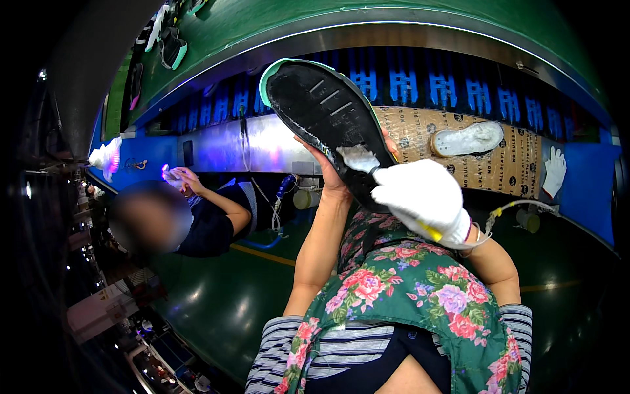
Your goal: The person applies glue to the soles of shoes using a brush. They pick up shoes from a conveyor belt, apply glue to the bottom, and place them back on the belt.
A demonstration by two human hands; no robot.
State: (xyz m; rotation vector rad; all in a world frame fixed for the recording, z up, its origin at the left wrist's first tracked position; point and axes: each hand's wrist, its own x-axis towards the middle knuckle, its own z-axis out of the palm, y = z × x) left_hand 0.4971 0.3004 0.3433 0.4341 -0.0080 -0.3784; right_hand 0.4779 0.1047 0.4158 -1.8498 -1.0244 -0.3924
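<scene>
My bare left hand (330, 172) grips a shoe (320, 102) from below, its fingers showing along both sides. The shoe's black underside faces up, its mint-green edge at the far end, with three pale slanted lines across the forefoot. My right hand (420, 197), in a white knit glove with a corded band at the wrist, is closed around a brush (359, 159). The brush's pale bristles lie against the underside toward the near end; most of its handle is hidden by the glove.
A whitish sole (469, 139) rests on brown cardboard (518, 177) at right, near a white glove (554, 172). Beyond runs a green conveyor belt (367, 16) with several shoes (172, 49) at its far left. Another person (210, 220) works at left beside the metal bench (216, 148).
</scene>
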